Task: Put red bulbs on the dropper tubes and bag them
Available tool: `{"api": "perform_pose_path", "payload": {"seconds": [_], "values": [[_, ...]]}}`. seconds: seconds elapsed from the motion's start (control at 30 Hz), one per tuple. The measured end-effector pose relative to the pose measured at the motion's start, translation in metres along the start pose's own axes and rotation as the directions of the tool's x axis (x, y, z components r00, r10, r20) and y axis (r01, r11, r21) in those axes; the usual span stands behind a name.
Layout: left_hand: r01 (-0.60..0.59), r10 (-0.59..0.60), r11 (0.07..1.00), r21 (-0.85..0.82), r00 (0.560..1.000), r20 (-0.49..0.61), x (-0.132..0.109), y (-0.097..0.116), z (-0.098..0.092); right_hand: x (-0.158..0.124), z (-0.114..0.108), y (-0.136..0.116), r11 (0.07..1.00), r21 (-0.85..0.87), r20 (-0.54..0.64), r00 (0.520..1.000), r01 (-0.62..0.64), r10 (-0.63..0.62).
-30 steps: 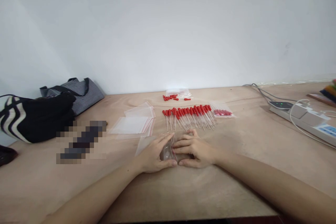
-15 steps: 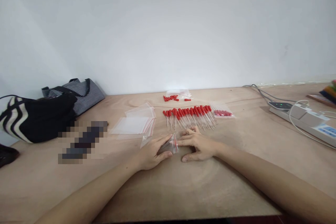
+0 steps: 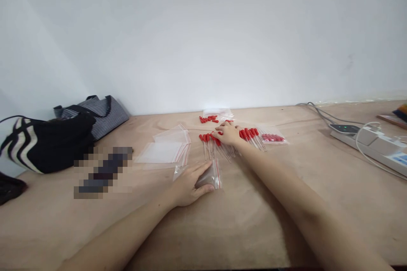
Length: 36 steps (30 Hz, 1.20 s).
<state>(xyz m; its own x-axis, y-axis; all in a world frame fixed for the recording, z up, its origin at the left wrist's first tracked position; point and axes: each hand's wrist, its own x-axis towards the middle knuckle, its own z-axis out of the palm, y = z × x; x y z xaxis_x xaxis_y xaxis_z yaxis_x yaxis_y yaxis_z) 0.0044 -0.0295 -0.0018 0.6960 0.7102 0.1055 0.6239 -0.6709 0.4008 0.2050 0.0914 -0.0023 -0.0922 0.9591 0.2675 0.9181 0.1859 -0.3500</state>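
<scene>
My left hand [image 3: 190, 184] lies with its thumb and fingers apart on a clear zip bag [image 3: 208, 178], whose red-striped edge points right. My right hand [image 3: 228, 134] reaches over the row of glass droppers with red bulbs [image 3: 249, 134] and covers its middle; whether its fingers grip a dropper is hard to make out. More clear bags [image 3: 162, 151] lie fanned out left of the row. A bag with red bulbs inside [image 3: 272, 137] is to the right. Several loose red bulbs [image 3: 208, 119] sit behind, beside another clear bag [image 3: 219, 113].
At the left are a black bag with white stripes [image 3: 54, 142], a striped bag [image 3: 111, 116] and a pixelated dark object [image 3: 104, 171]. A power strip [image 3: 375, 146] with a white cable and a dark device [image 3: 345, 129] stands at the right.
My right hand has moved forward from the bag's opening onto the dropper row. My left hand stays on the bag, and more of the bag's right end shows.
</scene>
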Motion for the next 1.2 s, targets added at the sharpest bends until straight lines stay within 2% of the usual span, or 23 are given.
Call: {"api": "perform_pose_path", "payload": {"seconds": [0.13,0.3,0.37,0.47,0.63,0.7,0.73,0.87,0.97,1.07,1.13,1.2], "values": [[-0.011,0.012,1.000,0.004,1.000,-0.009,-0.001,-0.003,0.002,0.006,0.006,-0.005,0.998,0.034,0.026,0.998,-0.060,0.059],[-0.025,0.025,1.000,-0.018,0.999,-0.024,-0.001,-0.005,0.003,0.012,0.006,-0.006,0.930,0.347,-0.020,0.990,-0.122,0.138],[-0.026,0.025,0.999,-0.021,0.999,-0.023,0.000,-0.004,0.002,0.014,0.001,-0.004,0.892,0.429,-0.017,0.986,-0.142,0.166],[-0.017,0.016,1.000,-0.011,1.000,-0.014,0.000,0.000,0.000,0.010,-0.012,0.005,0.821,0.559,-0.001,0.990,-0.118,0.144],[0.019,-0.019,1.000,-0.002,1.000,0.017,0.000,0.005,-0.002,-0.027,-0.036,0.031,0.669,0.743,-0.070,0.989,-0.037,0.133],[0.031,-0.031,1.000,-0.001,0.999,0.012,0.000,0.005,-0.001,-0.050,-0.040,0.039,0.479,0.878,-0.107,0.977,0.006,0.184],[0.036,-0.036,0.999,-0.001,0.999,0.009,0.000,0.005,-0.001,-0.061,-0.040,0.041,0.430,0.903,-0.093,0.976,-0.001,0.198],[0.053,-0.053,0.999,-0.012,0.999,0.007,0.000,0.006,0.000,-0.096,-0.032,0.039,0.355,0.931,-0.013,0.969,-0.079,0.247],[0.066,-0.067,0.997,-0.033,0.998,-0.021,0.000,0.006,0.000,-0.108,-0.025,0.031,0.287,0.953,0.030,0.974,-0.096,0.225],[0.056,-0.058,0.997,-0.058,0.998,-0.032,0.000,0.006,0.002,-0.117,-0.019,0.024,0.251,0.957,0.111,0.983,-0.145,0.145],[0.048,-0.050,0.997,-0.061,0.999,-0.022,0.001,0.007,0.005,-0.123,-0.018,0.021,0.289,0.940,0.175,0.983,-0.181,0.045],[0.035,-0.036,0.998,-0.053,0.999,-0.013,0.005,0.010,0.009,-0.129,-0.018,0.020,0.371,0.912,0.211,0.975,-0.174,-0.062]]}}
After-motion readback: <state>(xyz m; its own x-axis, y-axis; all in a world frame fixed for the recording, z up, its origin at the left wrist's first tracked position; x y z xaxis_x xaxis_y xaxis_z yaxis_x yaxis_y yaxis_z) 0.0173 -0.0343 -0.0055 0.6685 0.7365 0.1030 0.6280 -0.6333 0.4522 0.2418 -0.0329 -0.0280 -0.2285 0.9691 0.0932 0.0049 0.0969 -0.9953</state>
